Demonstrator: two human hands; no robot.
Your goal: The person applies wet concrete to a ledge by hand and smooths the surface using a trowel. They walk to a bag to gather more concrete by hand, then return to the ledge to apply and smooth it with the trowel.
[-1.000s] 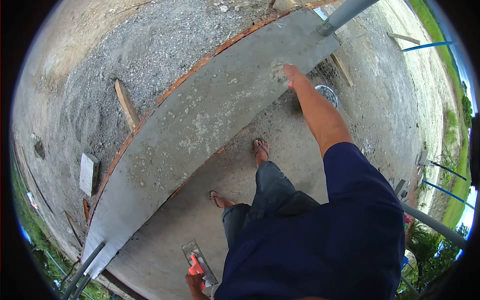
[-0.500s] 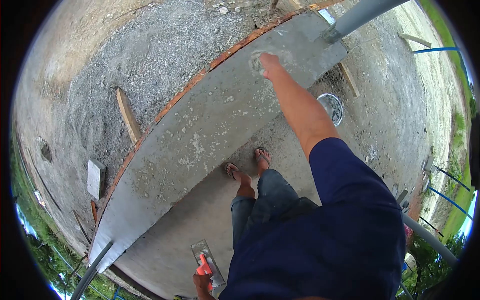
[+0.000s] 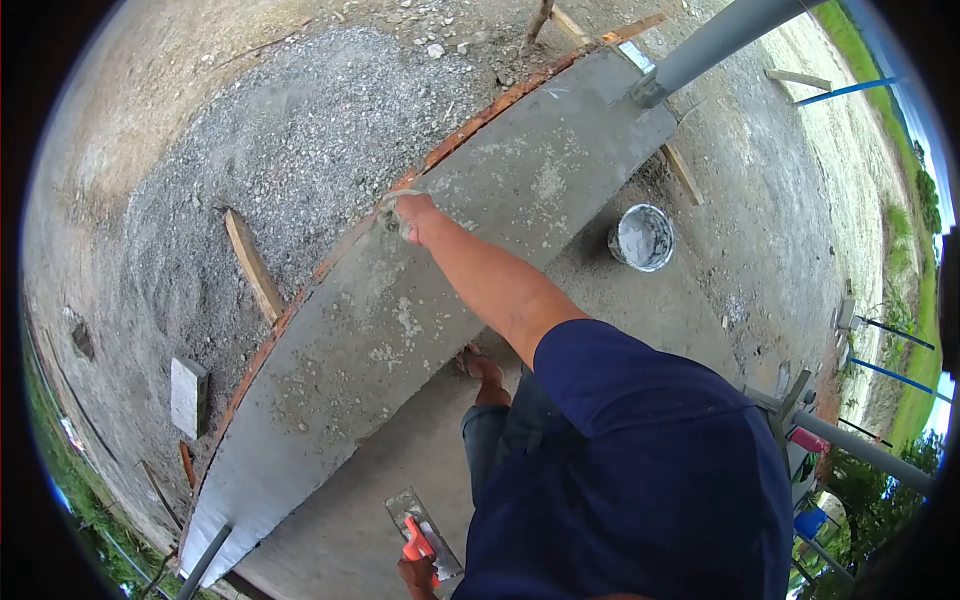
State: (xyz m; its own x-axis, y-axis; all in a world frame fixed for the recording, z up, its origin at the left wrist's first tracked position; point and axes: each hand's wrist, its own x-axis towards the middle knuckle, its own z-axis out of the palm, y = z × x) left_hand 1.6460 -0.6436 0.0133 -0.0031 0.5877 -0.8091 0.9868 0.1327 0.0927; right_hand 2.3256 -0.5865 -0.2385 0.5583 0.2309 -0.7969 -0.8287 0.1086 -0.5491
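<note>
My right hand point(image 3: 413, 214) is stretched far out over the grey concrete slab point(image 3: 330, 330), near its far edge. Its fingers look curled, and a blurred grey mass shows at their tips; I cannot make out what it is. Pale specks and lumps dot the slab's wet surface, while the lower-left end is smoother. Low in the view, my left hand point(image 3: 418, 574) is closed round the orange handle of a rectangular finishing trowel point(image 3: 436, 540). The trowel's metal blade is smeared with grey and held apart from the slab.
A bucket point(image 3: 642, 238) with pale grey residue stands right of the slab. Timber edging point(image 3: 490, 112) borders the far side, with gravel point(image 3: 300, 120) beyond. A wooden stake point(image 3: 252, 265) and a concrete block point(image 3: 188, 396) lie outside it. A grey pipe point(image 3: 715, 45) rises at the upper end.
My right hand has moved left and slightly down across the slab to its far edge. The bucket is now more fully visible. My left hand still holds the trowel.
</note>
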